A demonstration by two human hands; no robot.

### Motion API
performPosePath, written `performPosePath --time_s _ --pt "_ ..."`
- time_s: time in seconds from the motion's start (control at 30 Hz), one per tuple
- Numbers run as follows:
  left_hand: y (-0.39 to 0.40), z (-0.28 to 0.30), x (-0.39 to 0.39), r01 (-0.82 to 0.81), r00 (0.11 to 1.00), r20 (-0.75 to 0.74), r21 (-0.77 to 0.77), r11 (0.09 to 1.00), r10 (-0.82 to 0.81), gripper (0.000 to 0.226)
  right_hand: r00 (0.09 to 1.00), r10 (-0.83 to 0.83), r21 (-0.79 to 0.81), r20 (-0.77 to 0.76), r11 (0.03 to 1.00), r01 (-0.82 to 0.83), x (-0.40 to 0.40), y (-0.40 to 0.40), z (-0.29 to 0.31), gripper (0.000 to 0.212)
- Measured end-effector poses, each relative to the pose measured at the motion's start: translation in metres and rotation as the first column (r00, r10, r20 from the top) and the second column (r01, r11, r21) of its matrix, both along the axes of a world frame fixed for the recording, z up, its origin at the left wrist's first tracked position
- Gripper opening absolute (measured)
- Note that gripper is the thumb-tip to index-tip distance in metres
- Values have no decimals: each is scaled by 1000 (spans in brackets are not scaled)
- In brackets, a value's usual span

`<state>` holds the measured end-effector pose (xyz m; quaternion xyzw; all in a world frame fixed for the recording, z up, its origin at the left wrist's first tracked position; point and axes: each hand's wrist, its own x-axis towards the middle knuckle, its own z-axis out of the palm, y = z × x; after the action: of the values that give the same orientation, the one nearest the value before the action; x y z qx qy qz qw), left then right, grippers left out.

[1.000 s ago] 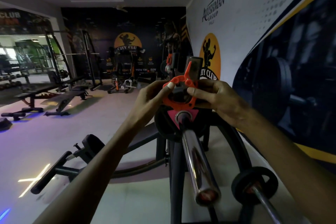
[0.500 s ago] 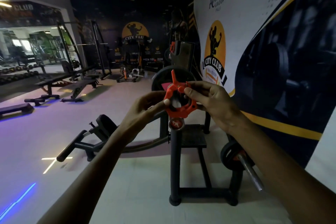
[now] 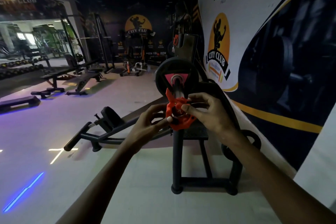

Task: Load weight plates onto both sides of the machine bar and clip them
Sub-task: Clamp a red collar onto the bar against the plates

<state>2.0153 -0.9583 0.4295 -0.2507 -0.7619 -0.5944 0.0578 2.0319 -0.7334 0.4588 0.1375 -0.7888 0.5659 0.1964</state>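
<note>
Both hands meet at the centre of the view on an orange collar clip, which sits around the near end of the chrome machine bar. The left hand comes in from 7 o'clock – its fingers are curled, and the thumb, nail showing, presses the clip's lower left edge. The right hand comes in from 4 o'clock, its thumb and forefinger closed in a pinch on the clip's right side, while the remaining fingers are bent and spread loosely above. The clip's lever sticks up toward 11 o'clock, beside the bar.

Further along the bar, at 12 o'clock from the clip, a black weight plate with a pink triangle at its hub is already on the sleeve – the clip stands apart from it, with bare chrome showing between them. Whether the clip is locked cannot be told.

At 5 o'clock from the hands, the dark machine frame stands on the pale floor against the wall mural.
</note>
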Motion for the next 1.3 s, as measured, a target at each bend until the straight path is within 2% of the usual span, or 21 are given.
performPosePath --time_s 0.13,0.23,0.37,0.47,0.73,0.9,1.03,1.17,1.3 --pt "1 -14 -17 0 1000 1 47 999 0 52 991 -105 15 -84 994 106 -7 3 -17 41" --pt "5 -14 -32 -2 1000 24 53 999 1 52 995 -85 -4 -56 996 85 -20 10 -26 32" --pt "5 -11 -56 -17 999 28 47 999 16 51 999 -22 -14 -34 1000 21 -46 13 -33 35" --pt "5 -9 -82 -22 1000 11 34 999 21 48 997 -57 -27 -49 998 56 -70 12 -32 35" --pt "25 0 -168 -107 985 -127 94 990 118 49 976 -173 33 -130 983 178 -156 8 -25 32" --pt "35 -2 -217 -110 971 -203 84 990 125 57 947 -265 63 -183 958 280 -208 4 -24 30" --pt "37 -10 -253 -144 954 -263 23 989 145 63 936 -291 58 -196 950 308 -233 3 -24 28" --pt "38 -18 -272 -280 899 -381 -121 952 216 66 927 -290 70 -237 947 314 -245 1 -26 29" --pt "34 -7 -278 -204 900 -428 -251 946 81 71 923 -277 106 -267 944 314 -253 4 -26 27"
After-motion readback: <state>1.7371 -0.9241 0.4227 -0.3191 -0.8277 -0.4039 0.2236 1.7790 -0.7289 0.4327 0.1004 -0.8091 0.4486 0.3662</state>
